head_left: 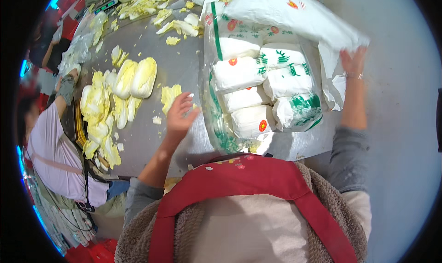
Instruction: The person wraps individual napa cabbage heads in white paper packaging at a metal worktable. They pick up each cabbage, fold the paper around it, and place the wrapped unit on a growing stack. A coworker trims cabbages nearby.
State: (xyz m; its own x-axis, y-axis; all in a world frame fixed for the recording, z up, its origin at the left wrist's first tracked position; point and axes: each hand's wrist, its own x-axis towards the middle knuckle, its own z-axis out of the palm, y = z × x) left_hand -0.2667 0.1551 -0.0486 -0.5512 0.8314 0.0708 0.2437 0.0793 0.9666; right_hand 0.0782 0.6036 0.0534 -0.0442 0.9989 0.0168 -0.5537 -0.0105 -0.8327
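Note:
My left hand (180, 113) hovers over the metal table with its fingers apart and nothing in them. My right hand (353, 63) is raised on the right, its fingers at the corner of a white sheet (294, 12) with a small red print. Motion blurs the sheet, which slants over the far end of a clear plastic bag (215, 69) with green edging. Inside the bag, between my hands, lie several white-wrapped packages (239, 74) in two columns, printed in green and red. The far ones are partly under the sheet.
Left of the bag, napa cabbages (135, 78) and loose leaves (170, 97) lie on the metal table (179, 56). More leaves (142, 5) are scattered at the far side. A person in a pale top (53, 157) is at the left edge. White paper (332, 86) lies right of the bag.

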